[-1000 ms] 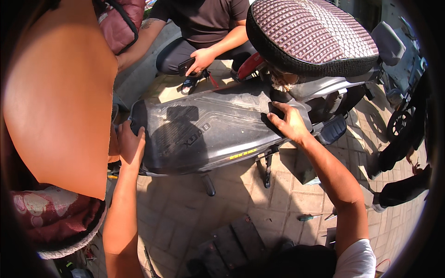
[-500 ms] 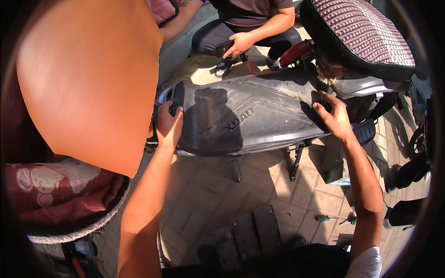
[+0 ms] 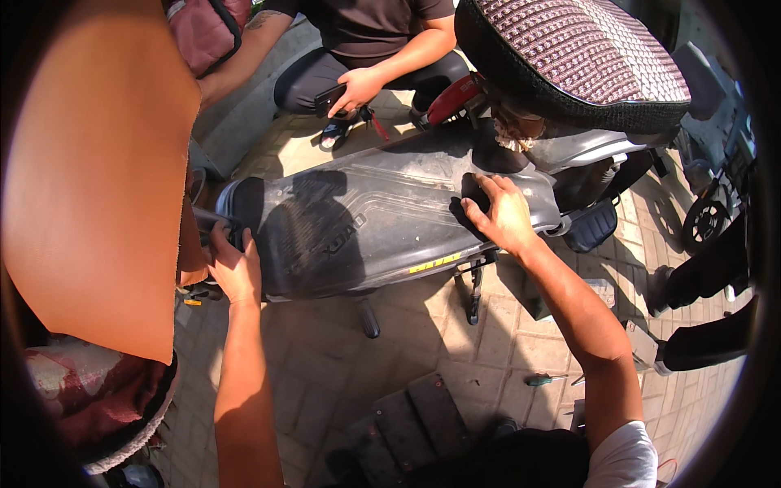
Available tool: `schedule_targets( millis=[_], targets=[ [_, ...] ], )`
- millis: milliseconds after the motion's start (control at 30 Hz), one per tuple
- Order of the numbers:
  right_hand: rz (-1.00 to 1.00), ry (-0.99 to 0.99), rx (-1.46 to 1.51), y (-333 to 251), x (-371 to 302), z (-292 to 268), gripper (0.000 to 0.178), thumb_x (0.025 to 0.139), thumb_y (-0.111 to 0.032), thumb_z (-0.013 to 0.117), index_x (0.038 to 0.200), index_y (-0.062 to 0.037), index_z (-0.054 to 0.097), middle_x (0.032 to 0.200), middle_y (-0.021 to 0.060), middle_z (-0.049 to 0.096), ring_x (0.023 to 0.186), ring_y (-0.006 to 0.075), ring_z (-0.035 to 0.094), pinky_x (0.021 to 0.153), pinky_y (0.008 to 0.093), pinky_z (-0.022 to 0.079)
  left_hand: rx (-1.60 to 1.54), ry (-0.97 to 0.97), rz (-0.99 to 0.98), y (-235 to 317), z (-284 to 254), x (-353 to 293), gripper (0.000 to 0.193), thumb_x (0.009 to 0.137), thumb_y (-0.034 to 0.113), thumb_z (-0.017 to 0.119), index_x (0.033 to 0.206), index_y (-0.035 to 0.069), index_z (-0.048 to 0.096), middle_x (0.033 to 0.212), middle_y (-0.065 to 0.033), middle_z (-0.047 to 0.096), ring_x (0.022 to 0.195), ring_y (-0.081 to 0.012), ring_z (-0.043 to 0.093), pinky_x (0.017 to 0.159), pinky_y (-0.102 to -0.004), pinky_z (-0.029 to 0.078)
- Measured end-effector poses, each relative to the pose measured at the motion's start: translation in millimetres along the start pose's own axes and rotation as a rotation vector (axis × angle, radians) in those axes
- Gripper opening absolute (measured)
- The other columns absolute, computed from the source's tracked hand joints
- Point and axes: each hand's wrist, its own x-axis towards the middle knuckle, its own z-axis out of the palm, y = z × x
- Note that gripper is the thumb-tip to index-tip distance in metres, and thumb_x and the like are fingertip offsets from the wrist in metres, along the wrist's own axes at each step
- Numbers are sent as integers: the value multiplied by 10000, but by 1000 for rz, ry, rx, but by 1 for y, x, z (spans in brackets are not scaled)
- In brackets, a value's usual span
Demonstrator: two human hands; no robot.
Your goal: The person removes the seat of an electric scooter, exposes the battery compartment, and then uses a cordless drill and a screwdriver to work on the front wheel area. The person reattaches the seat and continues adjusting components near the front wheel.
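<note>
Your left hand [image 3: 234, 264] curls at the front end of the black floor panel [image 3: 390, 220], grip unclear, and your right hand [image 3: 506, 215] spreads over its rear, with the panel between them seemingly laid in place along the scooter [image 3: 582, 152], any remaining fastening impossible to tell.

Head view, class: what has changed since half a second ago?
The view swung right, so the black footboard sits farther left in frame. No new grip or release shows. The left hand stays at its left end, the right hand at its right end; the crouching person still holds the phone.
</note>
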Motion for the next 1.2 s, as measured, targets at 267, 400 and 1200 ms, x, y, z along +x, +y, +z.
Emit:
schedule_targets(
  millis=[267,400,1200],
  targets=[
    [-34,21,6,-2,-3,10,473,823,-294,644,1164,30,600,1034,160,618,1018,345,478,885,435,401,-153,60,228,-36,-13,-32,649,838,218,716,1337,-55,404,1363,-267,400,1240,-444,401,1035,-480,348],
    [-22,45,49,2,4,15,445,822,-276,650,1129,44,611,999,176,623,1011,342,482,898,438,413,-97,-19,145,-29,-7,-40,674,826,243,706,1367,-10,394,1417,-228,351,1260,-438,375,1038,-483,356],
    [-93,-178,-419,-1,-66,-28,488,857,-246,607,1288,-23,556,1423,100,468,1335,273,399,1097,637,190,-106,-559,651,57,-38,-80,709,817,252,655,1410,-26,382,1510,-257,255,1408,-436,211,1134,-601,123]
  ],
)
